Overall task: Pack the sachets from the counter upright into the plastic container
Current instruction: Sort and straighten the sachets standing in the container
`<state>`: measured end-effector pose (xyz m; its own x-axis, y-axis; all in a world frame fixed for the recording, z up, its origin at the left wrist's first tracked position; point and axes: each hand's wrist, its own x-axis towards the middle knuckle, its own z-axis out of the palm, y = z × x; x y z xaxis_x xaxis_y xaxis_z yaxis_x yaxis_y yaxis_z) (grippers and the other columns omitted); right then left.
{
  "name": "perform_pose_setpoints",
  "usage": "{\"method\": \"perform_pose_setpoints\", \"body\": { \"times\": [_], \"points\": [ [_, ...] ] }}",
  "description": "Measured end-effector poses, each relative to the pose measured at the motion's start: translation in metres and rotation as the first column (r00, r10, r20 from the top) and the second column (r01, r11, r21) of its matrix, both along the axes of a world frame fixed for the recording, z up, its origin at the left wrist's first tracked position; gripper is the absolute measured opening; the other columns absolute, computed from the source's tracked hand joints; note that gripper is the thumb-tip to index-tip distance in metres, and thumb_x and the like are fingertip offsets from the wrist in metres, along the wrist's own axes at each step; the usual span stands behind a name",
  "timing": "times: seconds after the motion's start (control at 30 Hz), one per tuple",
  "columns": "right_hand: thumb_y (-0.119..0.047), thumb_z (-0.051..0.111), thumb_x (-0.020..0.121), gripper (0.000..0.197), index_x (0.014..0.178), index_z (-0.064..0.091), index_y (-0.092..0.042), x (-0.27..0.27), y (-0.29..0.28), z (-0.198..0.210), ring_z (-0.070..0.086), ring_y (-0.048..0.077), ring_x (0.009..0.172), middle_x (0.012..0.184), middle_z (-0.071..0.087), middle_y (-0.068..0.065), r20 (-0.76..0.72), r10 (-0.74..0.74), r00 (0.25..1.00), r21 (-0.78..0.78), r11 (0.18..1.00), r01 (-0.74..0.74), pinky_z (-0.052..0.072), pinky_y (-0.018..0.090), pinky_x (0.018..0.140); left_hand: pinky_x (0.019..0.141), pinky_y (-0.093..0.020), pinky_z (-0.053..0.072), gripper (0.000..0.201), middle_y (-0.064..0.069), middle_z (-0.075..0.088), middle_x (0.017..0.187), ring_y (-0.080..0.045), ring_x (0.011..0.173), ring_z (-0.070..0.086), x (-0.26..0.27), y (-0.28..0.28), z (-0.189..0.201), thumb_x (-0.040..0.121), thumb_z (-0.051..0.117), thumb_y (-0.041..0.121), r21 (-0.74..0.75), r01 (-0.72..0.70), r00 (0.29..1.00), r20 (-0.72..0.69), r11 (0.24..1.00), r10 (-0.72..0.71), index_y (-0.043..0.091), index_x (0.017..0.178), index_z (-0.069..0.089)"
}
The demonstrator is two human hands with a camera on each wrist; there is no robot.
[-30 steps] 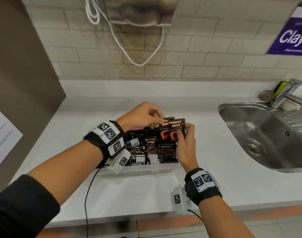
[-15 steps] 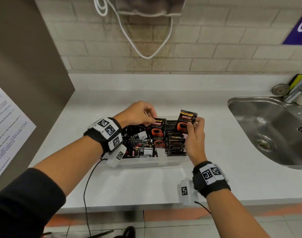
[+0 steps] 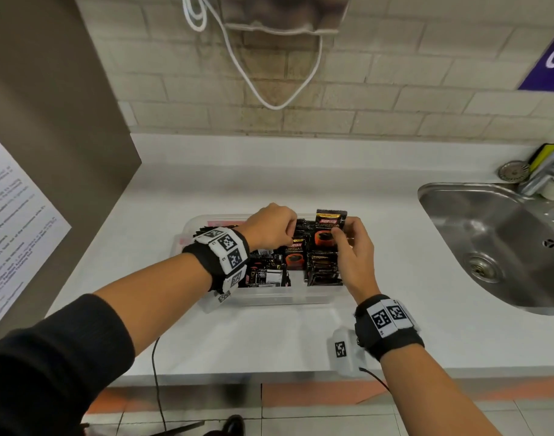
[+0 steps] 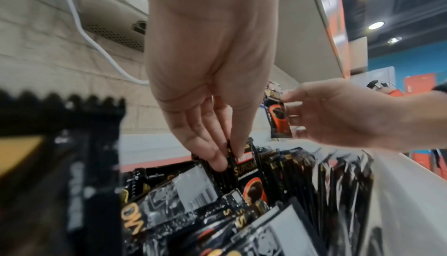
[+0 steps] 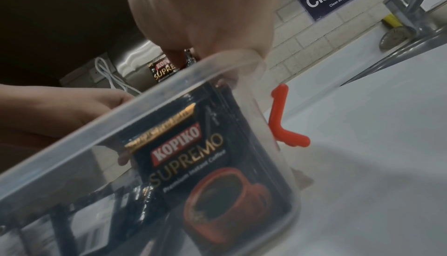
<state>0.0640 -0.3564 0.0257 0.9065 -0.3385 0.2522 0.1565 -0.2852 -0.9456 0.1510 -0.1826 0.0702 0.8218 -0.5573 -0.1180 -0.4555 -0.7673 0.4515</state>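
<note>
A clear plastic container (image 3: 269, 298) stands on the white counter, packed with black Kopiko sachets in rows. My left hand (image 3: 290, 239) reaches in from the left and pinches the top edge of an upright sachet (image 3: 296, 258) in the middle row. The left wrist view shows thumb and fingers (image 4: 219, 161) closed on that sachet (image 4: 249, 172). My right hand (image 3: 340, 229) holds another sachet (image 3: 327, 226) upright just above the container's right rear part. In the right wrist view that lifted sachet (image 5: 164, 69) shows beyond the container rim (image 5: 135, 107).
A steel sink (image 3: 502, 247) with a tap lies to the right. A grey panel (image 3: 49, 121) with a paper notice stands at the left. A white cable (image 3: 269, 89) hangs on the brick wall. The container has a red clip (image 5: 280, 118) on its side.
My right hand has drawn one sachet up and away from the row that both hands were touching. My left hand stays pinching the sachet in the container.
</note>
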Motion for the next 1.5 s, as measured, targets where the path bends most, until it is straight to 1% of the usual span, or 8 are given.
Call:
{"method": "perform_pose_setpoints", "body": {
  "times": [0.1, 0.2, 0.37, 0.5, 0.8, 1.03, 1.37, 1.5],
  "points": [
    [-0.012, 0.063, 0.097, 0.015, 0.093, 0.056, -0.025, 0.0, 0.002, 0.002, 0.055, 0.007, 0.077, 0.086, 0.062, -0.003, 0.028, 0.048, 0.998, -0.095, 0.995, -0.045, 0.043, 0.017, 0.07, 0.06, -0.02, 0.039, 0.023, 0.008, 0.059, 0.076, -0.013, 0.074, 0.059, -0.003, -0.004, -0.005, 0.086, 0.074, 0.009, 0.073, 0.031, 0.999, 0.023, 0.997, -0.033, 0.021, 0.076, 0.057],
    [-0.011, 0.07, 0.092, 0.025, 0.108, 0.054, -0.022, 0.002, 0.003, 0.008, 0.059, 0.006, 0.082, 0.09, 0.065, -0.003, 0.0, 0.117, 0.993, -0.208, 0.971, -0.115, 0.041, 0.009, 0.071, 0.055, -0.021, 0.037, 0.02, 0.007, 0.059, 0.079, -0.013, 0.07, 0.057, -0.003, 0.0, -0.001, 0.081, 0.08, 0.015, 0.066, 0.013, 1.0, 0.024, 0.998, -0.015, 0.015, 0.092, 0.063],
    [-0.015, 0.07, 0.091, 0.027, 0.108, 0.055, -0.027, 0.007, 0.001, 0.015, 0.06, 0.011, 0.089, 0.086, 0.062, -0.009, -0.101, 0.213, 0.972, -0.437, 0.868, -0.235, 0.049, 0.032, 0.082, 0.064, -0.028, 0.048, 0.049, -0.001, 0.065, 0.095, -0.014, 0.077, 0.06, 0.004, 0.018, 0.011, 0.075, 0.086, 0.014, -0.011, 0.026, 0.994, -0.106, 1.0, -0.027, 0.016, 0.114, 0.055],
    [-0.019, 0.067, 0.091, 0.02, 0.11, 0.061, -0.024, 0.011, 0.001, 0.009, 0.054, 0.016, 0.092, 0.081, 0.06, -0.019, -0.162, 0.177, 0.971, -0.59, 0.771, -0.239, 0.044, 0.045, 0.09, 0.072, -0.03, 0.051, 0.038, -0.002, 0.066, 0.099, -0.007, 0.074, 0.058, 0.004, 0.027, 0.017, 0.081, 0.081, 0.014, -0.093, 0.066, 0.988, -0.13, 0.994, -0.078, 0.022, 0.111, 0.06],
    [-0.032, 0.073, 0.084, 0.026, 0.108, 0.064, -0.025, 0.016, 0.009, -0.004, 0.048, 0.02, 0.103, 0.099, 0.063, -0.011, -0.169, 0.101, 0.98, -0.742, 0.642, -0.194, 0.039, 0.039, 0.084, 0.057, -0.02, 0.038, 0.013, 0.009, 0.055, 0.078, -0.006, 0.067, 0.05, -0.006, 0.008, 0.005, 0.09, 0.071, 0.011, -0.032, 0.055, 0.998, -0.023, 0.998, -0.056, 0.016, 0.086, 0.059],
    [-0.035, 0.078, 0.08, 0.039, 0.113, 0.063, -0.021, 0.015, 0.017, -0.01, 0.044, 0.027, 0.108, 0.113, 0.055, 0.002, -0.172, 0.032, 0.984, -0.863, 0.477, -0.167, 0.032, 0.038, 0.081, 0.058, -0.026, 0.038, 0.014, -0.005, 0.059, 0.088, -0.018, 0.074, 0.053, -0.012, -0.004, -0.002, 0.087, 0.07, 0.009, 0.043, 0.03, 1.0, -0.012, 0.999, -0.029, 0.012, 0.084, 0.057],
    [-0.028, 0.078, 0.084, 0.022, 0.105, 0.07, -0.025, 0.011, 0.017, -0.011, 0.044, 0.022, 0.102, 0.102, 0.057, -0.003, -0.018, 0.075, 0.997, -0.768, 0.638, -0.062, 0.035, 0.039, 0.081, 0.064, -0.023, 0.056, 0.016, -0.009, 0.073, 0.08, -0.018, 0.071, 0.072, -0.013, 0.002, 0.008, 0.084, 0.079, 0.01, -0.121, -0.071, 0.988, -0.145, 0.99, 0.053, 0.004, 0.088, 0.065],
    [-0.03, 0.077, 0.083, 0.023, 0.105, 0.071, -0.025, 0.014, 0.016, -0.014, 0.046, 0.024, 0.106, 0.103, 0.06, -0.004, -0.126, 0.068, 0.99, -0.792, 0.594, -0.141, 0.03, 0.037, 0.082, 0.058, -0.017, 0.043, 0.006, 0.003, 0.063, 0.08, -0.015, 0.074, 0.062, -0.016, -0.002, 0.003, 0.087, 0.074, 0.004, -0.015, -0.056, 0.994, -0.097, 0.998, 0.054, 0.007, 0.089, 0.069]
  ]
}}
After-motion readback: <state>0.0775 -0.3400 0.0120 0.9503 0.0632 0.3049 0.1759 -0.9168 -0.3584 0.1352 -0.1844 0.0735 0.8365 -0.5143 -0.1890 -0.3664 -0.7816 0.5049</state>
